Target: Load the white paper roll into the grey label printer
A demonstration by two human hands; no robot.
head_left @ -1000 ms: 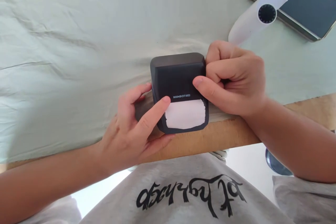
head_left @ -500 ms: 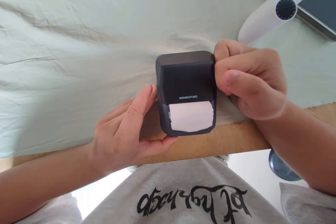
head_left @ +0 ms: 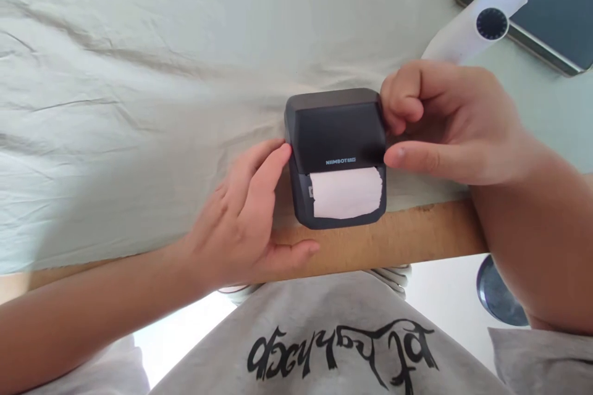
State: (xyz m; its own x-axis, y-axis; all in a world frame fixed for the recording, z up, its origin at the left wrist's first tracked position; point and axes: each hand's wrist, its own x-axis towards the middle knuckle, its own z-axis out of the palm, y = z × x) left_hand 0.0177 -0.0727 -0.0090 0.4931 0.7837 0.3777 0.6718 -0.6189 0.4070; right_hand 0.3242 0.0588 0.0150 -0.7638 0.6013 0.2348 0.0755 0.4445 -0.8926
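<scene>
A black label printer (head_left: 337, 136) marked NIIMBOT lies near the table's front edge. From its front slot comes a strip of white paper (head_left: 347, 193) with a ragged edge. My left hand (head_left: 245, 210) is at the printer's left side, fingertips touching it, thumb stretched out below the front corner, apart from it. At the right side, my right hand (head_left: 456, 117) has its fingers bent against the casing. Its thumb tip meets the printer's lower right edge, and a gap shows between thumb and fingers.
Behind my right hand lies a white roll-like object (head_left: 456, 37) with a dark round end and a torn-looking edge. It overlaps a dark phone (head_left: 551, 6). A wrinkled pale cloth (head_left: 139, 105) covers the table up to its wooden edge (head_left: 407, 234). A dark round object (head_left: 498, 296) sits below, at right.
My left thumb has come off the printer's front edge. The right hand has uncurled, its thumb moving away from the fingers to the printer's side. The view has shifted slightly.
</scene>
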